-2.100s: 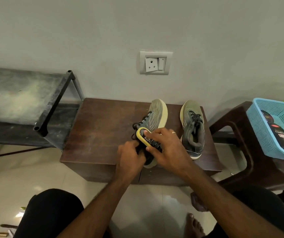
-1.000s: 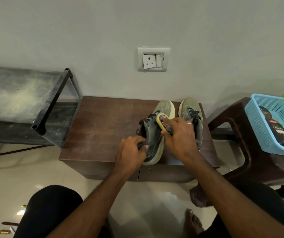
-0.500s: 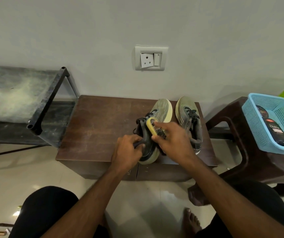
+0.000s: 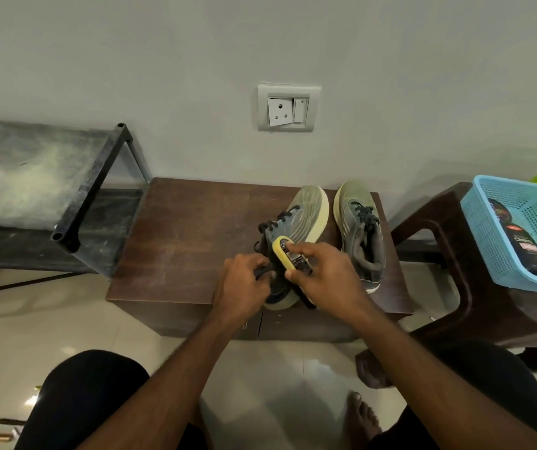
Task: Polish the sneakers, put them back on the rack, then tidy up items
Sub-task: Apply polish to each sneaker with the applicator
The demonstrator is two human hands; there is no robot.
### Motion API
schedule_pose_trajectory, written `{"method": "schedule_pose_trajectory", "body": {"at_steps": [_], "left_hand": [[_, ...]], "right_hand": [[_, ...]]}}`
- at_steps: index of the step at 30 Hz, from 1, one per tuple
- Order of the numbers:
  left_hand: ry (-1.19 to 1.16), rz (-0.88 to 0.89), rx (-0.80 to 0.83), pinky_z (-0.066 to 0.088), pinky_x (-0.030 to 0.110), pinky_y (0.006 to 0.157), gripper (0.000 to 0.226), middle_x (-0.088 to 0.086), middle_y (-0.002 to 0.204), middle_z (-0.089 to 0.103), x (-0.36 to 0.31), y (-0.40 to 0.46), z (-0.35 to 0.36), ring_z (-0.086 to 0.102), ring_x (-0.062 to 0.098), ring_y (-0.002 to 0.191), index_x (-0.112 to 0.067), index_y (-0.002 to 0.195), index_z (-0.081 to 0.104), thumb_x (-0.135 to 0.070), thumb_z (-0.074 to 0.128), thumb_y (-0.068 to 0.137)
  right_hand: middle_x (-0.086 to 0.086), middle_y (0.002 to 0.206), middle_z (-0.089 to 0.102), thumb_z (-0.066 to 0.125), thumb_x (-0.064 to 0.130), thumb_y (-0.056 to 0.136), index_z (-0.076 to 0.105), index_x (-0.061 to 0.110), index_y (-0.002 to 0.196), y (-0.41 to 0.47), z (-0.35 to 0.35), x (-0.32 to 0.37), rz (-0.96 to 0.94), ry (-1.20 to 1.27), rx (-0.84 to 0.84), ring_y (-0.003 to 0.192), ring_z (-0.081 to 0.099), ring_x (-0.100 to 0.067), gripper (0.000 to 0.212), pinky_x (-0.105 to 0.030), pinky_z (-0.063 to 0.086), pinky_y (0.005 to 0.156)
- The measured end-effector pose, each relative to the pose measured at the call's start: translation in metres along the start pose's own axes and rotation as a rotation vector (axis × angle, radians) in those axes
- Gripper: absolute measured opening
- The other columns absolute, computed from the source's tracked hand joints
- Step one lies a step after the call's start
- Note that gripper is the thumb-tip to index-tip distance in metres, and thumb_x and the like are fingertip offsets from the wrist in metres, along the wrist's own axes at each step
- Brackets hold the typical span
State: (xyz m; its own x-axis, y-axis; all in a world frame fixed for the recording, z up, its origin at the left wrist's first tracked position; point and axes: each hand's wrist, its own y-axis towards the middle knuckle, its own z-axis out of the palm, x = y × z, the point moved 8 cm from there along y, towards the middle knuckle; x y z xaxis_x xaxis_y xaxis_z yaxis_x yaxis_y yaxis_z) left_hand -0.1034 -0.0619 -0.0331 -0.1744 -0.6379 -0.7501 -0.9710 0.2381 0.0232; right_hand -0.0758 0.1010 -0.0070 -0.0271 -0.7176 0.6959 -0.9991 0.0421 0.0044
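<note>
Soft, even indoor light — neither dim nor harsh. The tiled floor (image 4: 293,378) below the hands throws pale glare patches, brightest down to their left. Soft shadow pools on the wall (image 4: 423,177) beyond and right of the hands. Wide-angle bending curves the edges — the rack (image 4: 91,190) to their left leans. The whole picture is slightly soft.

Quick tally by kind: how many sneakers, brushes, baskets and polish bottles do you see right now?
Sneakers: 2, one held by the left hand at, one standing at
Brushes: 1, yellow brush in the right hand
Baskets: 1, blue basket
Polish bottles: 1, black bottle in the basket
Total: 5
</note>
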Motion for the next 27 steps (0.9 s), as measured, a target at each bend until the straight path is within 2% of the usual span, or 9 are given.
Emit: {"method": "schedule_pose_trajectory", "body": {"at_steps": [6, 9, 11, 13, 17, 20, 23, 25, 27], "left_hand": [[0.009, 0.051, 0.023, 0.050, 0.033, 0.060, 0.005, -0.008, 0.070, 0.065, -0.013, -0.005, 0.003, 0.060, 0.006, 0.065, -0.019, 0.081, 0.072, -0.021, 0.071, 0.085], [0.010, 0.041, 0.008, 0.049, 0.031, 0.056, 0.005, -0.008, 0.067, 0.065, -0.010, -0.002, 0.001, 0.060, 0.007, 0.063, -0.018, 0.079, 0.071, -0.020, 0.071, 0.084], [-0.008, 0.014, 0.006, 0.048, 0.029, 0.054, 0.006, -0.009, 0.067, 0.064, -0.006, 0.000, -0.001, 0.059, 0.006, 0.061, -0.018, 0.078, 0.071, -0.017, 0.071, 0.084], [-0.007, 0.011, -0.004, 0.050, 0.029, 0.054, 0.007, -0.008, 0.067, 0.066, -0.005, 0.000, -0.002, 0.060, 0.006, 0.062, -0.018, 0.076, 0.070, -0.016, 0.071, 0.083], [-0.012, 0.053, 0.016, 0.048, 0.030, 0.055, 0.008, -0.007, 0.066, 0.064, -0.007, -0.002, 0.001, 0.059, 0.009, 0.062, -0.017, 0.076, 0.070, -0.019, 0.072, 0.084], [0.001, 0.065, 0.030, 0.047, 0.029, 0.056, 0.005, -0.008, 0.067, 0.064, -0.010, -0.002, 0.003, 0.059, 0.007, 0.063, -0.019, 0.080, 0.072, -0.021, 0.071, 0.084], [0.000, 0.051, 0.017, 0.045, 0.023, 0.053, 0.007, -0.009, 0.066, 0.063, -0.006, 0.000, 0.000, 0.059, 0.006, 0.062, -0.018, 0.076, 0.070, -0.017, 0.072, 0.084], [-0.019, 0.042, 0.029, 0.040, 0.014, 0.051, 0.013, -0.012, 0.065, 0.062, -0.003, 0.001, -0.002, 0.060, 0.001, 0.062, -0.021, 0.073, 0.068, -0.013, 0.072, 0.083], [-0.024, 0.044, 0.036, 0.044, 0.016, 0.052, 0.010, -0.011, 0.068, 0.065, -0.003, 0.000, -0.002, 0.061, 0.001, 0.064, -0.021, 0.076, 0.071, -0.014, 0.072, 0.084]], "right_hand": [[-0.006, 0.118, 0.061, 0.070, 0.031, 0.087, 0.056, 0.029, 0.135, 0.027, -0.021, -0.022, 0.080, -0.381, -0.212, 0.104, 0.057, -0.029, 0.050, -0.044, 0.045, 0.095], [-0.001, 0.116, 0.062, 0.073, 0.031, 0.085, 0.059, 0.030, 0.133, 0.018, -0.031, -0.015, 0.040, -0.230, -0.261, 0.104, 0.057, -0.023, 0.050, -0.040, 0.046, 0.094], [0.005, 0.119, 0.064, 0.077, 0.033, 0.081, 0.062, 0.034, 0.129, 0.009, -0.022, -0.009, 0.041, -0.001, -0.144, 0.106, 0.059, -0.013, 0.050, -0.036, 0.051, 0.092], [0.008, 0.123, 0.065, 0.079, 0.034, 0.078, 0.063, 0.035, 0.126, 0.003, -0.004, -0.006, 0.060, 0.070, -0.002, 0.110, 0.061, -0.010, 0.050, -0.038, 0.053, 0.094], [-0.005, 0.118, 0.063, 0.075, 0.030, 0.083, 0.061, 0.031, 0.131, 0.022, -0.012, -0.015, 0.051, -0.238, -0.128, 0.106, 0.060, -0.026, 0.050, -0.043, 0.048, 0.095], [-0.004, 0.117, 0.059, 0.071, 0.032, 0.084, 0.056, 0.032, 0.133, 0.032, -0.029, -0.025, 0.083, -0.404, -0.231, 0.102, 0.058, -0.031, 0.051, -0.044, 0.047, 0.090], [0.000, 0.115, 0.061, 0.076, 0.032, 0.082, 0.061, 0.031, 0.129, 0.018, -0.027, -0.009, -0.003, -0.218, -0.239, 0.102, 0.057, -0.021, 0.049, -0.037, 0.046, 0.090], [0.004, 0.118, 0.063, 0.079, 0.032, 0.079, 0.064, 0.033, 0.126, 0.007, -0.011, 0.005, -0.021, -0.002, -0.101, 0.103, 0.059, -0.013, 0.049, -0.034, 0.050, 0.090], [0.004, 0.120, 0.064, 0.080, 0.032, 0.078, 0.064, 0.033, 0.125, 0.008, -0.002, 0.000, 0.007, 0.010, -0.043, 0.105, 0.060, -0.015, 0.049, -0.037, 0.052, 0.092]]}}
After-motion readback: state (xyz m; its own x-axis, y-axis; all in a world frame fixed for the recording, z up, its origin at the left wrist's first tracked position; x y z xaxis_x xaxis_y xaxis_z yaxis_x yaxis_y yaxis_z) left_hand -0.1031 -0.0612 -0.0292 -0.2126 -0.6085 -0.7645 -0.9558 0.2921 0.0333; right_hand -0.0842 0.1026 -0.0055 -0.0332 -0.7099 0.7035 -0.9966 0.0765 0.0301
